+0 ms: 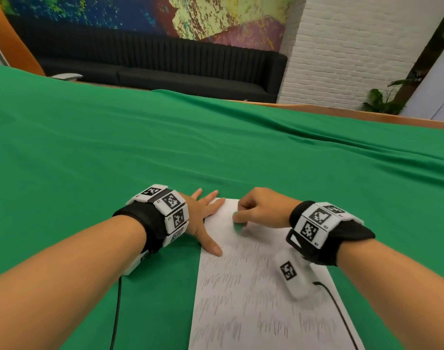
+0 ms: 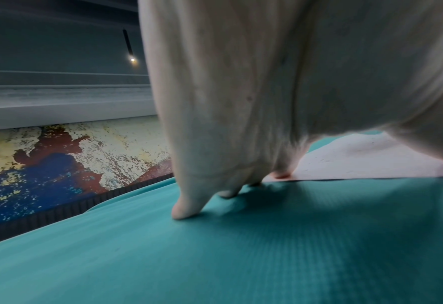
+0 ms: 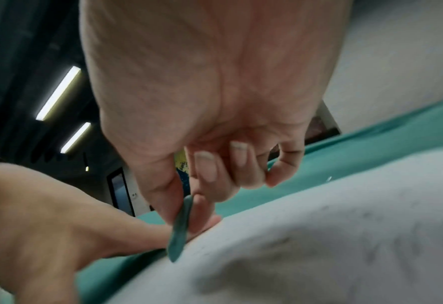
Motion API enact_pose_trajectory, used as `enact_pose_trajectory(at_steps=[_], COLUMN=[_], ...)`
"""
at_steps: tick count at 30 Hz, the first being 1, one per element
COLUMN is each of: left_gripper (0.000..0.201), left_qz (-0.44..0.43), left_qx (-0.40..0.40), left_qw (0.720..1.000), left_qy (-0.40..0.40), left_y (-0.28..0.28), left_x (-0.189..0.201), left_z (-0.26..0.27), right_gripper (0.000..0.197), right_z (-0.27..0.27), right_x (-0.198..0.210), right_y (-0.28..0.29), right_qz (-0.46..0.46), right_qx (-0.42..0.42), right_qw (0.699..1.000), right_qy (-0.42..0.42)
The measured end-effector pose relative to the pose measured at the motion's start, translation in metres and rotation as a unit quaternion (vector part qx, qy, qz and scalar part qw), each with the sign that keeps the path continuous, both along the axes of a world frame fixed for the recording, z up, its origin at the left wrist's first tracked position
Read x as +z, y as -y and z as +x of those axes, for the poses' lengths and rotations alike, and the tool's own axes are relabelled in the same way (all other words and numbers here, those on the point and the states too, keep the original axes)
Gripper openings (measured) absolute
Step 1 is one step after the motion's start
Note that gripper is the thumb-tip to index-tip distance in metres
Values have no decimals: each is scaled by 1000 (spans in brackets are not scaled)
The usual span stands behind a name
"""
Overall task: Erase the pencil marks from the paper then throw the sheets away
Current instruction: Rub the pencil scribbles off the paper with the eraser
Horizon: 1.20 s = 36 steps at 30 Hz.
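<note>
Left hand [image 1: 203, 218] splayed flat, pinning the paper [image 1: 253, 286] at its left edge; right hand [image 1: 264, 208] pinches a green eraser [image 3: 180, 228], thin in wrist view; open bench [image 1: 115, 147] beyond.

A matt green cloth [image 1: 216, 152] is lying over the desk, softly creased. The sheet of paper [image 1: 253, 299] at lower centre is looking thin, matt and white. The flat green eraser [image 3: 180, 228] is appearing dull, rubbery. Upper right, white-painted brick [image 1: 342, 46] is showing rough.

Table draped in green cloth [image 1: 94, 152], pencil-marked paper sheet [image 1: 243, 299] lying flat on it, near edge.
</note>
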<state>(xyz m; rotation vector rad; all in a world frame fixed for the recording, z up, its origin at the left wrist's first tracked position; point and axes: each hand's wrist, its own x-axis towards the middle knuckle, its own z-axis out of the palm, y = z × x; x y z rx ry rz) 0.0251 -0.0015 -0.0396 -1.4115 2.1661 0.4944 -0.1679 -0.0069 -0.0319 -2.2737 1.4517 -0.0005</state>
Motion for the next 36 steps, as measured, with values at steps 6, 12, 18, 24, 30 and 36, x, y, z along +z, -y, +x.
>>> enact_pose_trajectory(at_steps=[6, 12, 18, 24, 30, 36], left_gripper=[124, 124, 124, 125, 124, 124], left_qz=[-4, 2, 1, 2, 0, 6], left_qx=[2, 4, 5, 3, 0, -2], left_qw=[1000, 1000, 1000, 1000, 1000, 1000], left_qy=[-5, -2, -2, 2, 3, 11], left_y=[-1, 0, -1, 0, -1, -1], left_x=[2, 3, 3, 3, 4, 3], left_z=[0, -1, -2, -2, -2, -2], right_gripper=[35, 31, 35, 32, 31, 30], right_z=[-42, -13, -32, -18, -33, -11], right_x=[-4, 3, 2, 4, 10, 3], right_y=[1, -4, -2, -6, 2, 3], right_qz=[19, -8, 6, 1, -29, -2], right_qx=[-13, 28, 4, 23, -32, -20], right_qw=[999, 999, 998, 998, 997, 999], right_qy=[-24, -37, -64, -52, -69, -36])
